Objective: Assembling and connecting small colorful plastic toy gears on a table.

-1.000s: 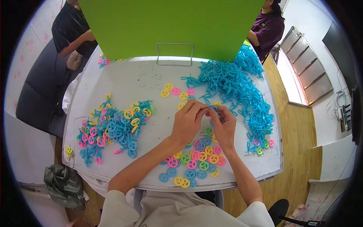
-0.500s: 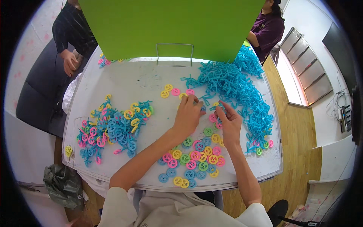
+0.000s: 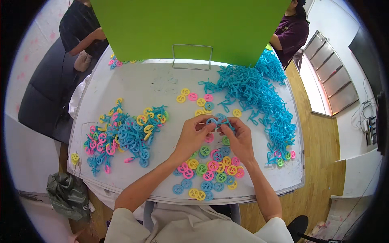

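My left hand pinches a blue spoked plastic wheel between thumb and fingers. Close against it, my right hand is closed on a small blue forked plastic piece, partly covered by the fingertips. The two parts meet between my hands, but whether they are joined cannot be made out. Loose pink, yellow, green and blue wheels lie flat below my hands, and a few more, such as a pink wheel, lie beyond them.
Right of my hands spreads a big heap of blue forked pieces. On the left sits a pile of wheels with blue stems attached. A green panel with a wire stand rises at the far side. Two other people are beyond the table.
My hands have come together and drawn nearer to me, the left now holding the blue wheel against the right's forked piece. The person at far left has raised an arm.
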The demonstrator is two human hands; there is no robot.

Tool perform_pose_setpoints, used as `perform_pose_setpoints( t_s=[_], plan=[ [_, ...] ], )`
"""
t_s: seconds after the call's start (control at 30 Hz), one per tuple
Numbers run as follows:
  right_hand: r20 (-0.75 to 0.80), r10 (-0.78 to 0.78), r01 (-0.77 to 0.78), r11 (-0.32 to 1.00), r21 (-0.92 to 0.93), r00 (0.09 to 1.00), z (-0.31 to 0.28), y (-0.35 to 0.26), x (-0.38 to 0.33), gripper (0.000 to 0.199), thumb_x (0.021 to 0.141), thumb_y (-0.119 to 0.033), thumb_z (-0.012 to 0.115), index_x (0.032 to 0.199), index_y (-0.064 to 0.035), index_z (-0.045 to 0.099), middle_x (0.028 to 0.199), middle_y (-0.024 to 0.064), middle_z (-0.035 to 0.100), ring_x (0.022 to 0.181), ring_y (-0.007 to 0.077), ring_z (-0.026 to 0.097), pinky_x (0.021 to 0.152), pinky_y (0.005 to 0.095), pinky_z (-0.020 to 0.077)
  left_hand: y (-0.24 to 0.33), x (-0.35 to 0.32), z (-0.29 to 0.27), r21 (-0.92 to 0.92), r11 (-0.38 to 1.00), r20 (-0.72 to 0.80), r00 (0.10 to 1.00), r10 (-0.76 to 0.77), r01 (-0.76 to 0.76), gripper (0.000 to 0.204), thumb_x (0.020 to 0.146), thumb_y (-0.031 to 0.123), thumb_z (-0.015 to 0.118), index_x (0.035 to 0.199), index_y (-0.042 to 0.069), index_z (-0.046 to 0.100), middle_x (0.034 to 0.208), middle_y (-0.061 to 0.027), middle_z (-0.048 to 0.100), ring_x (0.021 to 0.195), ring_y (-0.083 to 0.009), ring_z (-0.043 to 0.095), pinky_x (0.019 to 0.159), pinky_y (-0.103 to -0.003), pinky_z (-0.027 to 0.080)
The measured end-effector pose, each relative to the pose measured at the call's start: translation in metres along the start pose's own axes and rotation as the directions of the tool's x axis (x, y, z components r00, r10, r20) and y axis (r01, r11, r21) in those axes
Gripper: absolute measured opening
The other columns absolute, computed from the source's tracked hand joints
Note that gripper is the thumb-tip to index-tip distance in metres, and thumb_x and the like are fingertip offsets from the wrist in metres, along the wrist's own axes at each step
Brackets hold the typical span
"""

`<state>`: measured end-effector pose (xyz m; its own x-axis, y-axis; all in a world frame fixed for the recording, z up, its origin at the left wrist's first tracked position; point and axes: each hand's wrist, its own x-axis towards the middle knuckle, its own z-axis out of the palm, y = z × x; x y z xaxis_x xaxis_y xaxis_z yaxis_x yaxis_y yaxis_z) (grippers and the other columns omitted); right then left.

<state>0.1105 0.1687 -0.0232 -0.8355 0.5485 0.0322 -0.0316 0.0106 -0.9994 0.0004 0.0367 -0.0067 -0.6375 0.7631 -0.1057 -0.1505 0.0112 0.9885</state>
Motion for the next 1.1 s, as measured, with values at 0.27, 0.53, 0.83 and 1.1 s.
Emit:
perform_pose_setpoints(
  t_s=[0.27, 0.53, 0.83, 1.1],
  plan=[
    [0.058, -0.094, 0.104, 0.969, -0.222, 0.994, 0.007, 0.013, -0.006, 0.022, 0.089, -0.010, 0.063, 0.108, 0.0016, 0.057, 0.096, 0.0086, 0.065, 0.086, 0.0127, 0.062, 0.076, 0.0253, 0.0491, -0.009, -0.003, -0.006, 0.012, 0.999, -0.002, 0.999, -0.038, 0.038, 0.016, 0.089, 0.000, 0.057, 0.105, -0.002, 0.060, 0.094, -0.0084, 0.063, 0.083, -0.0118, 0.062, 0.071, -0.025, 0.054],
    [0.042, 0.022, -0.019, 0.998, -0.064, 0.999, 0.014, 0.002, -0.008, 0.025, 0.089, -0.009, 0.062, 0.110, 0.0025, 0.055, 0.092, 0.0080, 0.065, 0.085, 0.0120, 0.063, 0.073, 0.0243, 0.0490, -0.014, -0.004, 0.000, 0.276, 0.952, -0.102, 0.981, 0.165, -0.131, 0.019, 0.081, -0.014, 0.051, 0.095, -0.002, 0.056, 0.079, -0.0053, 0.059, 0.076, -0.0101, 0.058, 0.071, -0.025, 0.049],
    [0.038, 0.155, -0.158, 0.981, 0.112, 0.987, 0.010, -0.003, -0.007, 0.034, 0.092, -0.009, 0.058, 0.124, -0.0003, 0.049, 0.088, 0.0085, 0.067, 0.083, 0.0114, 0.064, 0.074, 0.0225, 0.0481, -0.013, -0.007, 0.008, 0.163, 0.954, -0.099, 0.958, 0.268, -0.250, 0.026, 0.083, -0.014, 0.051, 0.103, -0.001, 0.062, 0.091, -0.0070, 0.059, 0.082, -0.0108, 0.058, 0.073, -0.025, 0.048],
    [0.099, 0.148, -0.161, 0.976, 0.147, 0.984, 0.006, 0.006, -0.005, 0.026, 0.093, -0.008, 0.058, 0.118, -0.0023, 0.057, 0.087, 0.0076, 0.067, 0.082, 0.0111, 0.064, 0.073, 0.0226, 0.0489, -0.015, -0.006, 0.000, 0.276, 0.923, -0.039, 0.957, 0.289, -0.268, 0.032, 0.087, -0.007, 0.055, 0.116, 0.005, 0.065, 0.098, -0.0092, 0.063, 0.086, -0.0124, 0.059, 0.074, -0.024, 0.048]
  ],
)
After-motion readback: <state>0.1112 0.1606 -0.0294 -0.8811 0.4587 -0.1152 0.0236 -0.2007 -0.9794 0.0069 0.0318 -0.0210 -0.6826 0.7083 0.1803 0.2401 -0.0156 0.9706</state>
